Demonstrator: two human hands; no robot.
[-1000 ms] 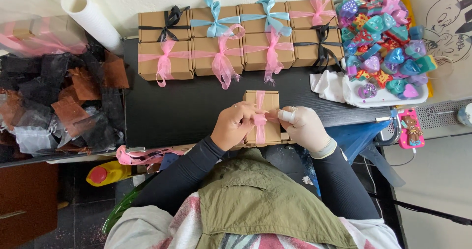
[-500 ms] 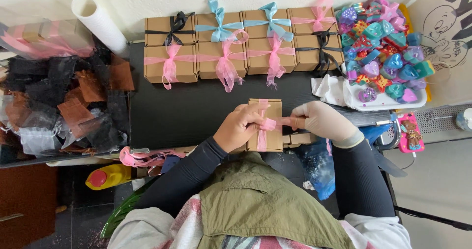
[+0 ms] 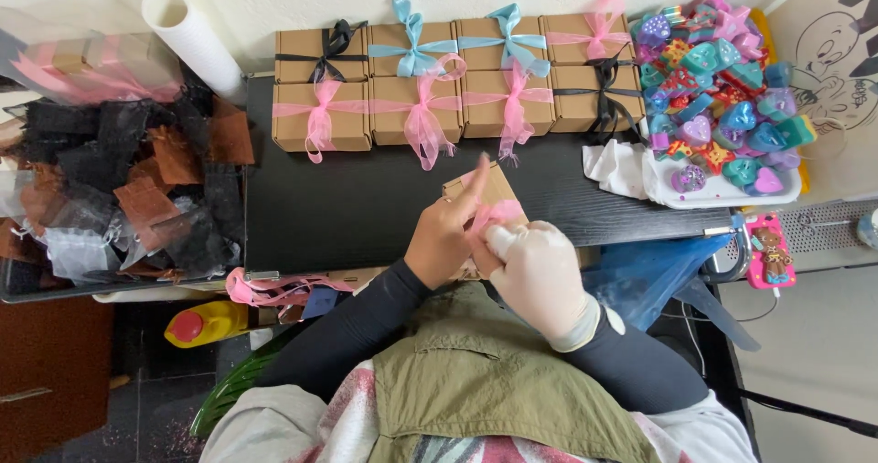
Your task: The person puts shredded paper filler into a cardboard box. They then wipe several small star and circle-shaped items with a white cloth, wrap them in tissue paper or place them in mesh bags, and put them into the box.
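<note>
A small brown cardboard box (image 3: 487, 191) sits tilted at the near edge of the black table (image 3: 347, 198), with a pink ribbon (image 3: 498, 214) across it. My bare left hand (image 3: 446, 236) holds the box and ribbon from the left, index finger stretched up along the box. My right hand (image 3: 535, 273), in a white glove, pinches the pink ribbon just below the box, touching the left hand. Most of the box's lower half is hidden behind both hands.
Two rows of finished brown boxes (image 3: 457, 88) tied with pink, blue and black ribbon line the table's far edge. A white tray of colourful heart-shaped pieces (image 3: 718, 97) stands at right, a white roll (image 3: 187, 33) and dark pouches (image 3: 137, 179) at left. Loose pink ribbon (image 3: 274, 289) hangs below.
The box has tipped from flat to tilted. My right hand has come in from the right, drawing the ribbon toward the left hand, and both hands now meet below the box.
</note>
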